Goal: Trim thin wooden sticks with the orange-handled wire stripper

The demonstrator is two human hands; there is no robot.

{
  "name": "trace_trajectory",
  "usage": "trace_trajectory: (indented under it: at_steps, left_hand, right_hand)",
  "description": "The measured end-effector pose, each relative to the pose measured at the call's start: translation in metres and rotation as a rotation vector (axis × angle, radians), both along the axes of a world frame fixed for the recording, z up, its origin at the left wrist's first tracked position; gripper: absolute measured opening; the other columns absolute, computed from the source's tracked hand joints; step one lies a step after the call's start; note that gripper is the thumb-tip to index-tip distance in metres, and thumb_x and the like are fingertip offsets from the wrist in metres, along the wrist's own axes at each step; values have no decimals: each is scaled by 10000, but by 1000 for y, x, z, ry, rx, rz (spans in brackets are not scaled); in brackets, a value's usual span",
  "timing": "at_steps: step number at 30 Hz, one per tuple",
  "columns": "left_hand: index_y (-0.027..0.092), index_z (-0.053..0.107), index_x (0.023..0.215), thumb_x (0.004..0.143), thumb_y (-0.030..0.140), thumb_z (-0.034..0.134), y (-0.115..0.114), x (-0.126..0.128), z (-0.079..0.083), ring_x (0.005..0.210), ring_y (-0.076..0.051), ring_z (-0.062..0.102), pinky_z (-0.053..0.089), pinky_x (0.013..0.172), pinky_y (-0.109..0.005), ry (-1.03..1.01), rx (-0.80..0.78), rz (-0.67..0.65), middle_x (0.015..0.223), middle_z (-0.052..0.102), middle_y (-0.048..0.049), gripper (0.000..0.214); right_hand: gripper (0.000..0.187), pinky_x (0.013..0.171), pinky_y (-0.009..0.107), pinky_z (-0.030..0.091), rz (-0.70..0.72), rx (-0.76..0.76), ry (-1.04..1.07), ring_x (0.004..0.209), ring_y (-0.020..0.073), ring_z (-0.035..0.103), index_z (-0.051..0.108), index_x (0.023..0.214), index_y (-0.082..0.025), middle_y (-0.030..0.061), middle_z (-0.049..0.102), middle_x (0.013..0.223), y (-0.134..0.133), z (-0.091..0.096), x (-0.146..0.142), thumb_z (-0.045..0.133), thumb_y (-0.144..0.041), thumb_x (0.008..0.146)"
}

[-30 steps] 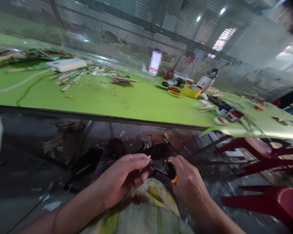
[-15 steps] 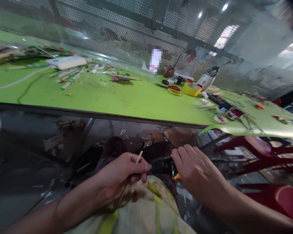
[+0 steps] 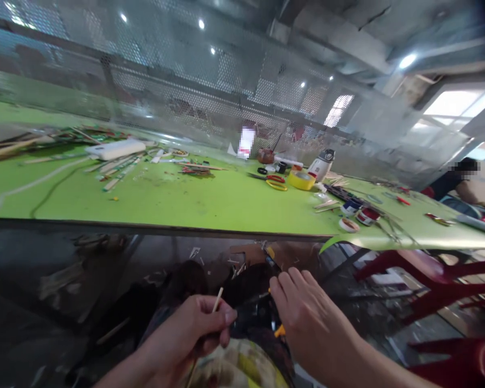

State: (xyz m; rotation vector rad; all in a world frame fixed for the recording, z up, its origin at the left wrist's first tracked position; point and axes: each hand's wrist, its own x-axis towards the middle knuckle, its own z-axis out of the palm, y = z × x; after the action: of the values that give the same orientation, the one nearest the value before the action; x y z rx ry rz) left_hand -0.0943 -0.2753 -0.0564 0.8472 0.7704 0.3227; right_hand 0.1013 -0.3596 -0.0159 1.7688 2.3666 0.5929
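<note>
My left hand pinches a thin pale wooden stick between thumb and fingers; its upper end points up past the fingertips. My right hand is closed, back of the hand upward, around a black tool with orange parts. Much of that tool is hidden by the hand and the dark background, so its kind cannot be made out. Both hands are over my lap, in front of the table edge and apart from each other. A stained, pale yellow cloth covers my lap.
On the green table lie red-and-yellow-handled scissors, yellow tape, paint jars, a white power strip and wooden strips. Red plastic chairs stand at right. Another person is at the far right.
My view has tilted up, so the table and hands appear lower in the picture, and more ceiling shows. Both hands keep their holds; the stick and tool look much the same.
</note>
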Motion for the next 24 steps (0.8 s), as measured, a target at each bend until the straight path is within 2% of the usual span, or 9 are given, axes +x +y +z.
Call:
trace_trajectory:
  at_steps: [5,9,15,18,20,22,24]
  left_hand:
    - [133,545,587,553,508,800,-4,1,-9,361,-37,286,78,404,-206,65,24,-6,460,568,-13,454]
    - [129,556,584,593,490,782,-3,5,-12,339,-29,243,68,399,-216,54,71,3,434,551,-8,426]
    - [128,556,584,617,458,766,-3,4,-7,374,-33,230,77,399,-202,20,108,58,447,503,14,392]
    - [129,562,596,634,423,765,2,-3,7,470,-54,344,234,434,-161,13,110,180,530,491,22,359]
    - [130,570,600,677,387,748,15,-7,22,575,-76,434,330,506,-156,-15,165,267,621,510,7,323]
    - [136,621,689,707,345,737,39,-6,40,585,-73,448,330,500,-159,-86,250,303,689,545,-5,240]
    - [128,639,754,731,308,715,70,2,58,538,-55,410,306,471,-166,-199,350,332,711,551,-13,197]
  right_hand:
    - [271,768,473,437,13,16,24,830,275,504,585,993,-138,101,579,899,-4,-7,2,510,-152,733]
    - [316,744,458,459,45,118,22,817,279,527,603,1008,-104,110,604,878,-2,-9,3,539,-220,721]
    - [375,746,444,482,25,250,80,840,286,575,601,1036,-110,123,646,935,-1,-11,13,514,-140,673]
    - [466,812,426,488,-15,231,218,882,279,595,585,1104,-121,115,652,962,-5,-14,22,503,-121,646]
    - [510,845,375,487,-53,172,376,922,253,602,576,1126,-146,101,651,993,-5,-12,27,485,-96,627]
    - [453,830,318,489,-84,127,553,940,220,606,580,1096,-174,90,649,1010,3,-6,32,467,-86,666]
    - [302,790,291,489,-89,108,699,920,199,611,586,1042,-187,82,650,987,19,3,38,464,-129,772]
